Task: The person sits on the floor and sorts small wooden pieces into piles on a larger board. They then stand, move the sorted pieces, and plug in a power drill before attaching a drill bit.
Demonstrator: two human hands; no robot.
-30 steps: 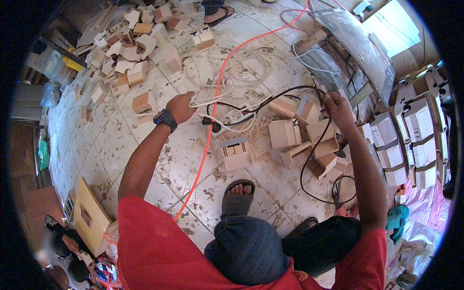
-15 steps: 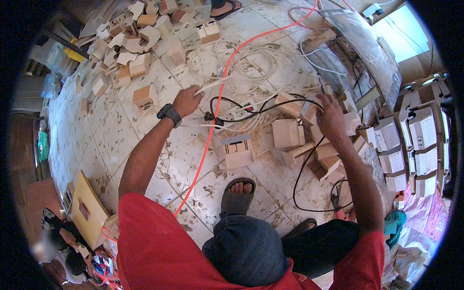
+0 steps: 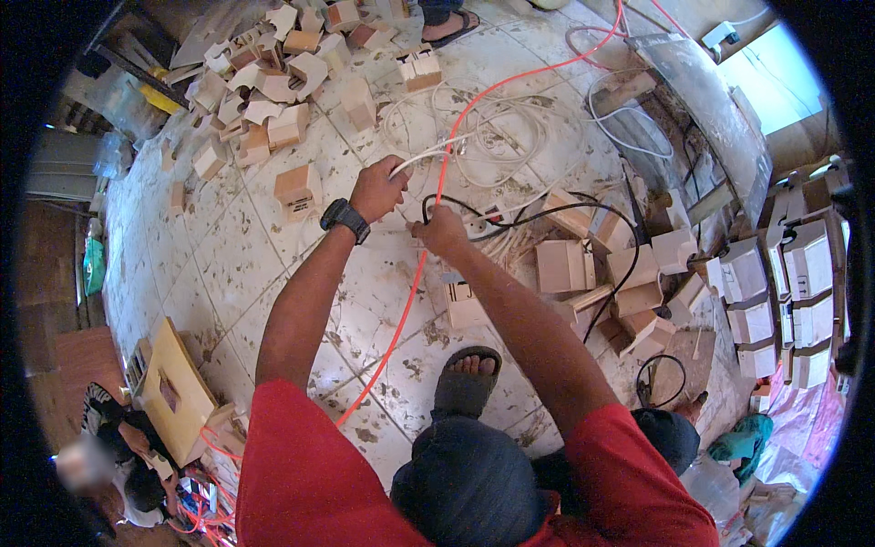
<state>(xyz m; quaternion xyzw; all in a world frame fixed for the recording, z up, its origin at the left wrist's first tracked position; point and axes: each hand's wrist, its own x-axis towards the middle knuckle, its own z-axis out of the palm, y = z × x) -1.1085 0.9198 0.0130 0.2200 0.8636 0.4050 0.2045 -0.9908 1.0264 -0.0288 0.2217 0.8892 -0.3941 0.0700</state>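
Now the left hand (image 3: 378, 189) fingers grasp a white cable (image 3: 428, 153), the right hand (image 3: 441, 230) fingers a black cable (image 3: 547, 211).

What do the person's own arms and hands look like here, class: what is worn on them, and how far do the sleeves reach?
Both arms are bare from the short red sleeves down. The left hand has a black wristwatch with a dark band at the wrist. The right hand is bare, with no glove, watch or ring visible.
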